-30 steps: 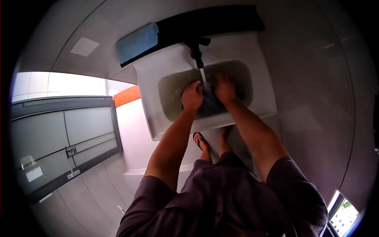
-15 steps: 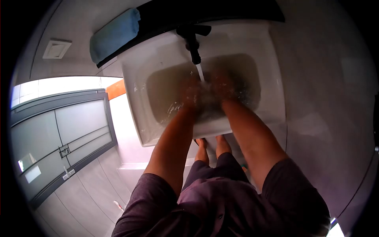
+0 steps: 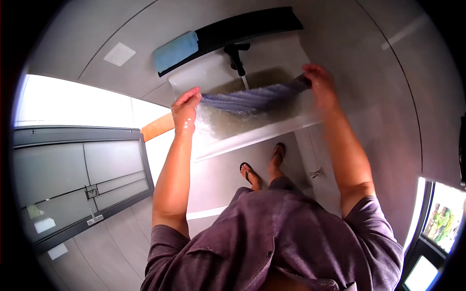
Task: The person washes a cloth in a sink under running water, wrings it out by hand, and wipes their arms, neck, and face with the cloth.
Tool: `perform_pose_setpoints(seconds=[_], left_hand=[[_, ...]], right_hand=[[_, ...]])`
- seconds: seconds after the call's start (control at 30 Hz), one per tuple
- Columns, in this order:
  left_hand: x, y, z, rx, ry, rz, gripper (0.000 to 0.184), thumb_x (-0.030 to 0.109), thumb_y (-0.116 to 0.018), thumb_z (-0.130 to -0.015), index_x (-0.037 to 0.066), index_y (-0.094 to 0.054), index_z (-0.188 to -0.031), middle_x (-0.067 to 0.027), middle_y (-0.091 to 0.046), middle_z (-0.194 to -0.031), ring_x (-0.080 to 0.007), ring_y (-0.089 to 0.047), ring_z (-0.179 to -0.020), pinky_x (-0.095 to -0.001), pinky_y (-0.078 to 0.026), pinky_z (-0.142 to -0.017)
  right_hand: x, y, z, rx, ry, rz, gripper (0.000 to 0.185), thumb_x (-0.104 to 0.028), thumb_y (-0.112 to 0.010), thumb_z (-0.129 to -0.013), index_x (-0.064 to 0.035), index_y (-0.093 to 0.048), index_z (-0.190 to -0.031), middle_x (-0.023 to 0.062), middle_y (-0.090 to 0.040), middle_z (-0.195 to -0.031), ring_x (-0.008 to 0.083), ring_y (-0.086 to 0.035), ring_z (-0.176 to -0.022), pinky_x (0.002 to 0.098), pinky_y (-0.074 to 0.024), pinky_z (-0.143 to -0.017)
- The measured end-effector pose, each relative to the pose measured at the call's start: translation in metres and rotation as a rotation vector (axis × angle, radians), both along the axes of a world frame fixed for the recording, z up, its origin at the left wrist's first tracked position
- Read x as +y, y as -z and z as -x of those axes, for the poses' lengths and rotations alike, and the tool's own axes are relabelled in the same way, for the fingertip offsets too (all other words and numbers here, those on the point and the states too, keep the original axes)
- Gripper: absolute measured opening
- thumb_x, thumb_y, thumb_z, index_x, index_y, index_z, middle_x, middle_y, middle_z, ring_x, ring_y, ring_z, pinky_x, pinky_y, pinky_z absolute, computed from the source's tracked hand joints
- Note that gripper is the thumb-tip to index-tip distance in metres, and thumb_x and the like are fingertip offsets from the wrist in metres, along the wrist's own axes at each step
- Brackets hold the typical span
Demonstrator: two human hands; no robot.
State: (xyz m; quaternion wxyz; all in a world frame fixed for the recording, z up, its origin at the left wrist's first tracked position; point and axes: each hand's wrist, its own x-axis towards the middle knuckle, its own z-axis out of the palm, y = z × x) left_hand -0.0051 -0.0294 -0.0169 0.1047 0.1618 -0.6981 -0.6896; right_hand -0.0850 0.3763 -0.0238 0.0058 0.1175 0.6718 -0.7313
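The cloth (image 3: 252, 99) hides some water (image 3: 230, 124) in the sink (image 3: 262, 135); its ends vanish inside our left hand (image 3: 184, 109) and right hand (image 3: 321, 83), clutching it, spread toward opposite side edges.

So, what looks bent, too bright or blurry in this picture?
All in the head view: seams on the wall bow and the corners go black, as with a very wide lens; the patch above the grey-framed door is washed-out white; the tap and shelf look near-black; the right hand seems slightly smeared, perhaps by motion.
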Motion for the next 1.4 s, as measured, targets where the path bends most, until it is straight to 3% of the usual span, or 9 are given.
perform_pose_setpoints(seconds=[0.33,0.43,0.57,0.7,0.77,1.0,1.2,1.33,1.4], left_hand=[[-0.023,-0.204,-0.015,0.365,0.016,0.019,0.029,0.009,-0.074,-0.091,-0.001,-0.071,-0.118,-0.0084,-0.071,-0.112,-0.0151,-0.064,-0.100,-0.0307,-0.049,-0.090],[-0.020,-0.216,-0.025,0.416,0.020,-0.031,0.033,0.007,-0.073,-0.092,-0.001,-0.067,-0.123,-0.0100,-0.070,-0.116,-0.0149,-0.064,-0.101,-0.0308,-0.049,-0.089],[-0.017,-0.170,-0.035,0.282,0.191,0.116,0.047,0.007,-0.076,-0.088,0.001,-0.062,-0.133,-0.0044,-0.064,-0.109,-0.0119,-0.060,-0.094,-0.0275,-0.049,-0.087],[-0.001,-0.069,-0.042,-0.013,0.451,1.139,0.059,0.011,-0.083,-0.076,0.017,-0.065,-0.132,-0.0118,-0.062,-0.104,-0.0294,-0.063,-0.098,-0.0388,-0.052,-0.088],[-0.003,0.007,-0.041,-0.179,0.562,1.172,0.036,0.020,-0.084,-0.078,0.011,-0.076,-0.112,-0.0143,-0.064,-0.102,-0.0331,-0.065,-0.099,-0.0387,-0.052,-0.089],[0.025,0.139,0.006,-0.170,0.255,0.965,0.036,0.035,-0.077,-0.085,0.008,-0.078,-0.108,-0.0183,-0.065,-0.127,-0.0371,-0.060,-0.116,-0.0407,-0.049,-0.101],[0.054,0.191,0.002,-0.288,0.334,1.076,0.040,0.037,-0.067,-0.091,0.006,-0.074,-0.114,-0.0217,-0.068,-0.118,-0.0399,-0.055,-0.123,-0.0454,-0.044,-0.107],[0.033,0.178,0.018,-0.714,0.764,1.243,0.039,0.032,-0.059,-0.098,0.005,-0.065,-0.124,-0.0235,-0.066,-0.123,-0.0378,-0.056,-0.125,-0.0473,-0.048,-0.105],[0.053,0.152,0.011,-0.674,0.221,-0.143,0.040,0.035,-0.057,-0.100,0.007,-0.061,-0.129,-0.0180,-0.061,-0.133,-0.0340,-0.059,-0.122,-0.0476,-0.048,-0.104]], right_hand=[[0.035,-0.205,0.009,0.447,-0.226,-0.086,0.036,-0.027,-0.076,-0.089,-0.0069,-0.068,-0.118,0.0025,-0.070,-0.105,0.0143,-0.065,-0.098,0.0295,-0.0511,-0.088],[0.000,-0.249,-0.025,0.462,-0.112,-0.182,0.022,-0.017,-0.067,-0.091,0.0042,-0.068,-0.099,0.0108,-0.072,-0.088,0.0262,-0.068,-0.080,0.0390,-0.0528,-0.070],[0.003,-0.186,-0.021,0.455,-0.374,-0.598,0.039,-0.029,-0.078,-0.087,-0.0093,-0.068,-0.119,0.0044,-0.068,-0.108,0.0175,-0.064,-0.100,0.0329,-0.0485,-0.095],[-0.001,-0.069,-0.023,0.506,-0.673,-1.421,0.044,-0.029,-0.083,-0.076,-0.0156,-0.071,-0.116,0.0136,-0.066,-0.116,0.0308,-0.060,-0.113,0.0450,-0.0470,-0.100],[-0.010,-0.019,-0.015,0.371,-0.723,-1.447,0.041,-0.028,-0.081,-0.077,-0.0163,-0.071,-0.115,0.0149,-0.064,-0.118,0.0360,-0.057,-0.115,0.0476,-0.0443,-0.103],[-0.073,0.154,-0.003,0.282,-0.585,-1.006,0.030,-0.030,-0.067,-0.088,-0.0179,-0.072,-0.115,0.0183,-0.061,-0.117,0.0416,-0.056,-0.115,0.0501,-0.0436,-0.103],[-0.113,0.207,-0.020,0.182,-0.456,-1.391,0.034,-0.032,-0.062,-0.093,-0.0173,-0.068,-0.123,0.0239,-0.064,-0.117,0.0385,-0.063,-0.105,0.0468,-0.0494,-0.098],[-0.101,0.218,0.005,-0.570,-0.410,0.085,0.042,-0.037,-0.059,-0.096,-0.0109,-0.063,-0.128,0.0184,-0.069,-0.113,0.0351,-0.066,-0.108,0.0490,-0.0509,-0.100],[-0.098,0.209,0.008,-0.872,-0.306,0.858,0.046,-0.040,-0.058,-0.098,-0.0078,-0.061,-0.131,0.0157,-0.071,-0.112,0.0334,-0.067,-0.109,0.0501,-0.0516,-0.100]])
